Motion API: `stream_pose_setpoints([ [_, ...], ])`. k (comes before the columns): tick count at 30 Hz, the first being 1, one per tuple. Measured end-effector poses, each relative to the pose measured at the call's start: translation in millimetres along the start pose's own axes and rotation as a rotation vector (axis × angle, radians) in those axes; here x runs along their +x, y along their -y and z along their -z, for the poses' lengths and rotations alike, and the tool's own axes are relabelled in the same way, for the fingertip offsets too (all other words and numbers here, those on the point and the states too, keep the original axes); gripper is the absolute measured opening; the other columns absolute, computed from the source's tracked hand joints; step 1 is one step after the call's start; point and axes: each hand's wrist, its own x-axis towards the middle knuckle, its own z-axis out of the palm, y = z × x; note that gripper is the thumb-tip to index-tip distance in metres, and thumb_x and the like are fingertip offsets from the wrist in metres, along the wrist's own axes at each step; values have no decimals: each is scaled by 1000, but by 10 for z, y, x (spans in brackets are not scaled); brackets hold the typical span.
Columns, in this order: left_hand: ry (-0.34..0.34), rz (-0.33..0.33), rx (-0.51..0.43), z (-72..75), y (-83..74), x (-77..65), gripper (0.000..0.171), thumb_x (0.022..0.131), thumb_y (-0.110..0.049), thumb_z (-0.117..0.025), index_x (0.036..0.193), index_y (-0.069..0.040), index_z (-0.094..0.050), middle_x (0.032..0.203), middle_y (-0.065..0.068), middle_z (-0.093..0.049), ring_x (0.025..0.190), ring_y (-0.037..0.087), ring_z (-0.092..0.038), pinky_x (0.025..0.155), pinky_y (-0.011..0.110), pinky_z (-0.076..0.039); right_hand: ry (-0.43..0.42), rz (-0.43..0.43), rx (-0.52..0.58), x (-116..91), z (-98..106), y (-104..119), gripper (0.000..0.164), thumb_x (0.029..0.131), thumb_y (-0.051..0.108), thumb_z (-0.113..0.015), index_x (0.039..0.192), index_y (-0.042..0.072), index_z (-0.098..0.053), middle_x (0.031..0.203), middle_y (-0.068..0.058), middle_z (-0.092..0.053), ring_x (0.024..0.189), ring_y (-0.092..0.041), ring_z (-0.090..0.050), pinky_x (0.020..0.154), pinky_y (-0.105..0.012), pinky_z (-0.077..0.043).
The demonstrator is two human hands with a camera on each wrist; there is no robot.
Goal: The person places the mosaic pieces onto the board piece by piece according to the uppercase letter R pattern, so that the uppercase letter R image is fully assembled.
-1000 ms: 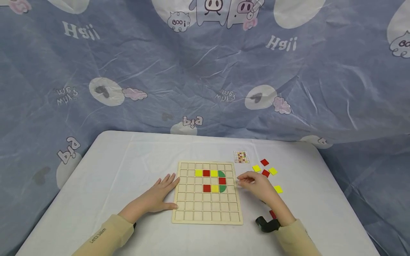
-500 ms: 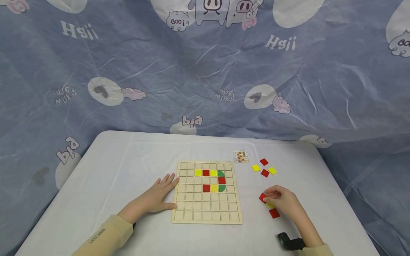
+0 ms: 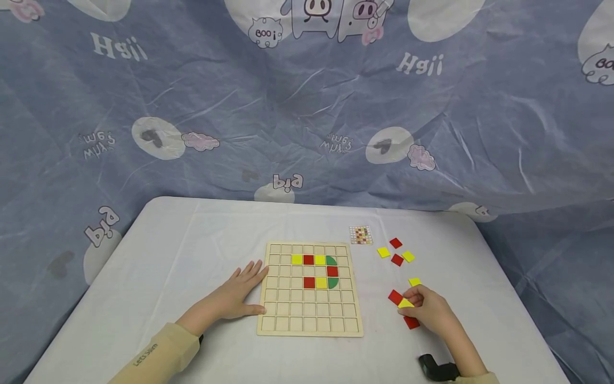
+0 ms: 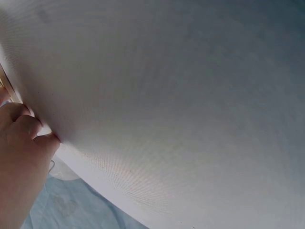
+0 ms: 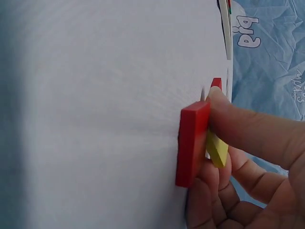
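My left hand (image 3: 232,296) rests along the left edge of the wooden grid board (image 3: 283,309), its fingers spread. On the board, red, yellow and green tiles form a hooked row in the upper right half. To the right of the board, my right hand (image 3: 431,310) pinches a yellow square tile (image 3: 405,303) between thumb and fingers. A red tile (image 3: 395,297) lies just left of it, and another red tile (image 3: 411,322) lies below the hand. In the right wrist view the thumb presses the yellow tile (image 5: 218,150) behind a red tile (image 5: 193,143).
A small pattern card (image 3: 361,235) lies beyond the board's upper right corner. Right of it are loose red and yellow tiles, among them a yellow tile (image 3: 383,252). One more yellow piece (image 3: 414,281) lies behind the right hand. A patterned blue cloth (image 3: 307,133) hangs behind the table.
My right hand has moved from the board's right edge toward the near right tiles and now pinches a yellow tile there. The left hand stays where it was.
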Motion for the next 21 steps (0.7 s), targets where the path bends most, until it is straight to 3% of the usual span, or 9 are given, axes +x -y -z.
stream_pose_setpoints([
  [11, 3, 4, 5, -32, 27, 16, 98, 84, -55, -69, 157, -8, -23, 164, 19, -15, 152, 40, -11, 122, 59, -12, -21, -4, 55, -27, 17, 59, 38, 79, 22, -84, 104, 2, -64, 87, -5, -64, 76, -17, -56, 63, -25, -48],
  [21, 2, -8, 3, -29, 37, 17, 98, 85, -54, -70, 157, -7, -23, 164, 19, -15, 152, 40, -12, 121, 60, -13, -52, 124, 219, 3, -159, 536, 25, 78, 16, -84, 95, 6, -70, 80, -2, -67, 70, -14, -59, 59, -20, -49],
])
